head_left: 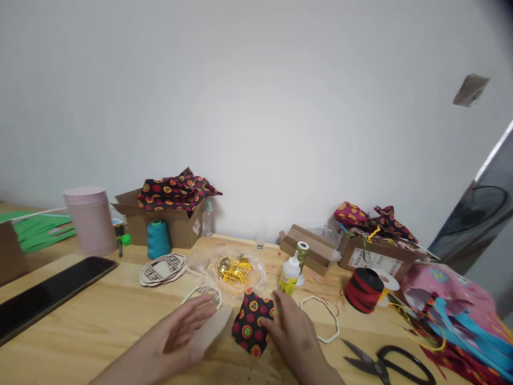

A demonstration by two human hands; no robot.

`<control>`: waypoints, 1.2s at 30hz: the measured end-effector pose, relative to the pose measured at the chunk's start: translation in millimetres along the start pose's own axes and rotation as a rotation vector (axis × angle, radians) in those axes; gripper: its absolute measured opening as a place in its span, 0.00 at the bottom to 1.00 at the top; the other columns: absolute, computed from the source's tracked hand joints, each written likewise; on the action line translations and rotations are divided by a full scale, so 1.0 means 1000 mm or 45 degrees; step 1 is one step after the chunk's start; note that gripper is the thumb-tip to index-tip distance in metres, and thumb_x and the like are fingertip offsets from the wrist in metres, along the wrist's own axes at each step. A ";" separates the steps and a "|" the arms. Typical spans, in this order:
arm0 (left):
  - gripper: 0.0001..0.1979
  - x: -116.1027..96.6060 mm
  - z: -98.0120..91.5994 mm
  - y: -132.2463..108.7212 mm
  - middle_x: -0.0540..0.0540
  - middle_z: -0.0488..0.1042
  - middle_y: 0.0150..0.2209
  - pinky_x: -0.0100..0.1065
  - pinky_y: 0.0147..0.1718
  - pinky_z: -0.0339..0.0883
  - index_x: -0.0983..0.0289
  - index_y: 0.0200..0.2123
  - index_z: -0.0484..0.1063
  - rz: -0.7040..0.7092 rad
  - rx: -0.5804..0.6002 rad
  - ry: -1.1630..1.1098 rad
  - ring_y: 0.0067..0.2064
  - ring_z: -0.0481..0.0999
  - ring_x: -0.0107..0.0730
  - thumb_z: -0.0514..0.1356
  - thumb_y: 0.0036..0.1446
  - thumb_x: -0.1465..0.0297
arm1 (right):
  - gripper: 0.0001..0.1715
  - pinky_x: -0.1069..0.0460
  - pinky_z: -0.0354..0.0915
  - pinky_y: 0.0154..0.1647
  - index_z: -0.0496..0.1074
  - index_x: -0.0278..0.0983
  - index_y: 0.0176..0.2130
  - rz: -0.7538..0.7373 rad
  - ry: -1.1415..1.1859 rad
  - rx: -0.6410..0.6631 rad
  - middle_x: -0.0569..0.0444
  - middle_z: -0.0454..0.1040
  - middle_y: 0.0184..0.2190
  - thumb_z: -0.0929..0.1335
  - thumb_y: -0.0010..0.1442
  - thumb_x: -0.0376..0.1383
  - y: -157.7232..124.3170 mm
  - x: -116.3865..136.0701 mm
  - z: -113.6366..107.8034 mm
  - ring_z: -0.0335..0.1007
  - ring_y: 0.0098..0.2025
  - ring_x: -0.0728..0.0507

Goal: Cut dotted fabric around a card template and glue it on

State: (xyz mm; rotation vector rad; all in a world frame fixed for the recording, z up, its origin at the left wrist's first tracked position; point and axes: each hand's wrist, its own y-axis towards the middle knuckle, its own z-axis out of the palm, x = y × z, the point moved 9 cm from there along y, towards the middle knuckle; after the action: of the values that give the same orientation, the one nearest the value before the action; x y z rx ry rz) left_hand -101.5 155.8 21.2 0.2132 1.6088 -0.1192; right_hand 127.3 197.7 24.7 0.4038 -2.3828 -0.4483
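L hand [180,326] and R hand [290,334] are held apart at front centre of wooden worktop [100,342]. Pale flat board [212,327] is contacted by L hand; grip cannot be determined. R fingertips [266,323] are laid on black dotted fabric patch [251,323], not clamped. Risks: patch may be shifted if pressed unevenly; thin laser-cut wood frame [208,291] may be snapped if leaned on; glue bottle [289,275] may be tipped if knocked by R hand.
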 end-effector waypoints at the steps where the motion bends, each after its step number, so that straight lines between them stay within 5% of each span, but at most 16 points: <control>1: 0.31 -0.001 0.003 -0.003 0.56 0.67 0.55 0.52 0.55 0.50 0.52 0.53 0.64 0.026 -0.021 0.183 0.57 0.61 0.50 0.66 0.42 0.63 | 0.25 0.45 0.66 0.38 0.67 0.37 0.46 0.028 0.004 0.035 0.44 0.75 0.41 0.69 0.46 0.31 0.002 -0.001 0.006 0.72 0.41 0.35; 7: 0.35 -0.004 0.023 -0.006 0.56 0.62 0.58 0.53 0.56 0.47 0.55 0.56 0.61 0.032 -0.059 0.937 0.58 0.59 0.53 0.63 0.41 0.69 | 0.16 0.53 0.62 0.24 0.71 0.40 0.35 0.114 0.250 0.017 0.57 0.74 0.24 0.64 0.46 0.26 0.002 -0.010 -0.009 0.69 0.22 0.46; 10: 0.35 -0.001 0.035 0.005 0.58 0.62 0.57 0.51 0.55 0.51 0.59 0.56 0.61 0.121 0.008 1.154 0.57 0.61 0.52 0.60 0.41 0.73 | 0.12 0.54 0.61 0.21 0.72 0.37 0.34 0.340 0.756 -0.145 0.56 0.74 0.22 0.69 0.45 0.33 -0.011 -0.030 -0.036 0.67 0.20 0.48; 13: 0.33 -0.004 0.049 0.018 0.60 0.56 0.60 0.50 0.56 0.49 0.60 0.55 0.62 0.258 0.014 1.246 0.60 0.55 0.52 0.59 0.42 0.75 | 0.20 0.52 0.67 0.28 0.72 0.35 0.32 0.519 1.202 -0.236 0.52 0.76 0.23 0.76 0.36 0.39 -0.029 -0.040 -0.058 0.72 0.26 0.44; 16: 0.32 -0.012 0.078 0.033 0.57 0.53 0.62 0.51 0.57 0.45 0.57 0.56 0.61 0.317 0.027 0.935 0.61 0.50 0.51 0.62 0.45 0.70 | 0.25 0.50 0.69 0.32 0.72 0.35 0.32 0.615 1.465 -0.352 0.49 0.77 0.26 0.78 0.32 0.41 -0.045 -0.038 -0.072 0.74 0.29 0.43; 18: 0.34 -0.013 0.115 0.045 0.56 0.60 0.59 0.49 0.56 0.49 0.57 0.56 0.61 0.206 0.190 0.461 0.59 0.57 0.50 0.65 0.44 0.64 | 0.25 0.50 0.69 0.34 0.72 0.36 0.33 0.650 1.579 -0.453 0.49 0.78 0.27 0.78 0.33 0.40 -0.053 -0.035 -0.074 0.75 0.30 0.42; 20: 0.30 -0.023 0.164 0.050 0.58 0.70 0.51 0.44 0.53 0.56 0.61 0.51 0.67 0.145 0.504 -0.148 0.53 0.65 0.50 0.65 0.44 0.58 | 0.25 0.51 0.69 0.34 0.73 0.36 0.33 0.665 1.654 -0.507 0.50 0.78 0.27 0.78 0.33 0.39 -0.057 -0.031 -0.071 0.75 0.30 0.43; 22: 0.23 -0.024 0.191 0.058 0.60 0.76 0.41 0.39 0.46 0.64 0.67 0.42 0.74 -0.035 0.545 -0.542 0.45 0.73 0.46 0.65 0.44 0.58 | 0.24 0.53 0.68 0.32 0.73 0.36 0.32 0.654 1.698 -0.548 0.51 0.78 0.26 0.78 0.33 0.39 -0.059 -0.029 -0.068 0.75 0.29 0.45; 27: 0.13 -0.004 0.196 0.068 0.60 0.78 0.29 0.33 0.32 0.69 0.69 0.33 0.74 -0.409 0.308 -0.961 0.29 0.77 0.36 0.67 0.44 0.68 | 0.23 0.54 0.68 0.32 0.74 0.37 0.33 0.658 1.629 -0.669 0.52 0.77 0.25 0.78 0.34 0.40 -0.070 -0.045 -0.060 0.73 0.28 0.47; 33: 0.15 0.012 0.190 0.069 0.60 0.79 0.29 0.37 0.33 0.70 0.69 0.33 0.74 -0.491 0.272 -0.939 0.32 0.78 0.43 0.69 0.39 0.70 | 0.30 0.54 0.66 0.27 0.73 0.39 0.44 0.658 1.325 -0.639 0.51 0.75 0.35 0.75 0.40 0.42 -0.076 -0.061 -0.052 0.67 0.25 0.49; 36: 0.15 0.015 0.192 0.070 0.60 0.79 0.28 0.37 0.33 0.70 0.70 0.32 0.75 -0.477 0.309 -0.923 0.31 0.78 0.43 0.69 0.38 0.70 | 0.19 0.55 0.65 0.27 0.77 0.39 0.38 0.559 1.006 -0.692 0.51 0.73 0.35 0.74 0.43 0.39 -0.071 -0.054 -0.070 0.67 0.29 0.48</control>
State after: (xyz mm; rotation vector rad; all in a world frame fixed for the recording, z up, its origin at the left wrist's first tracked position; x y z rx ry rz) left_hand 99.8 185.5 0.1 0.0387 0.8909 -0.6119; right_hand 225.0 140.9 14.7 -0.1770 -1.4437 -0.5695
